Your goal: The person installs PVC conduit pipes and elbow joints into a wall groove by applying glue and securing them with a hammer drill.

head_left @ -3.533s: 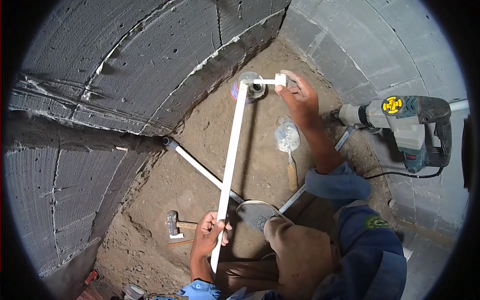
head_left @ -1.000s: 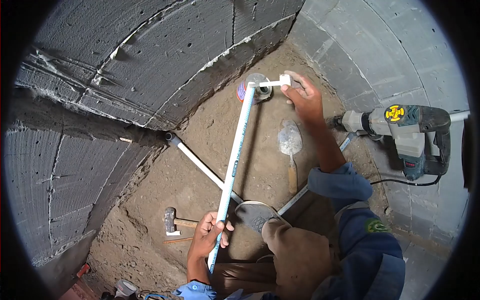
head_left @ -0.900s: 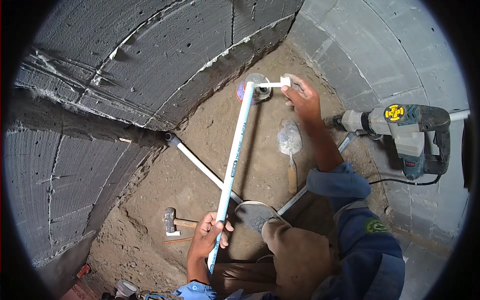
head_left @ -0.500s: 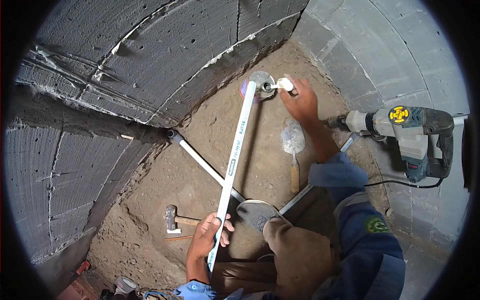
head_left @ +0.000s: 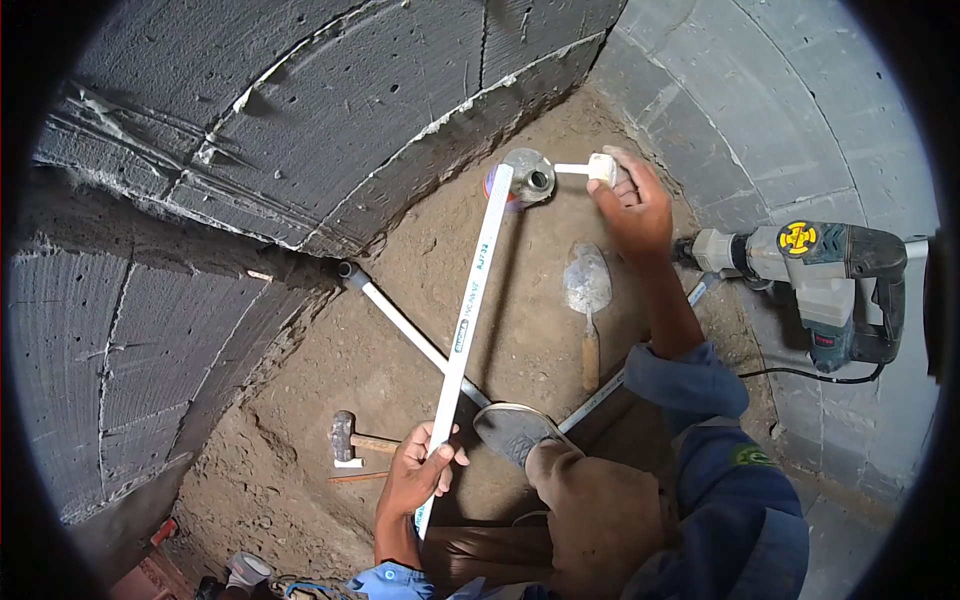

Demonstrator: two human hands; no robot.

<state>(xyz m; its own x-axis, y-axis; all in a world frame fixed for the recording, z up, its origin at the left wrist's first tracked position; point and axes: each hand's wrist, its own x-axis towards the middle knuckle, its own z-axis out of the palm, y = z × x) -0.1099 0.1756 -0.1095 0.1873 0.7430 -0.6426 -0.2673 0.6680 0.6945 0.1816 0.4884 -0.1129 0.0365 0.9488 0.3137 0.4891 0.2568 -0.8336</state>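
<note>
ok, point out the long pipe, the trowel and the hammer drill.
long pipe point(head_left: 470, 310), head view, printed stretch about mid-length.
trowel point(head_left: 587, 283), head view, middle of the metal blade.
hammer drill point(head_left: 830, 258), head view, side of the main housing.

Blue and green print is seen running along the pipe point(head_left: 470, 300), but only scraps such as "32" can be half made out. A yellow cross mark point(head_left: 797, 238) and a small red plate point(head_left: 822, 338) are borne by the drill point(head_left: 850, 262), and a green badge point(head_left: 752, 455) by the sleeve point(head_left: 745, 500). None of these can be read.
</note>
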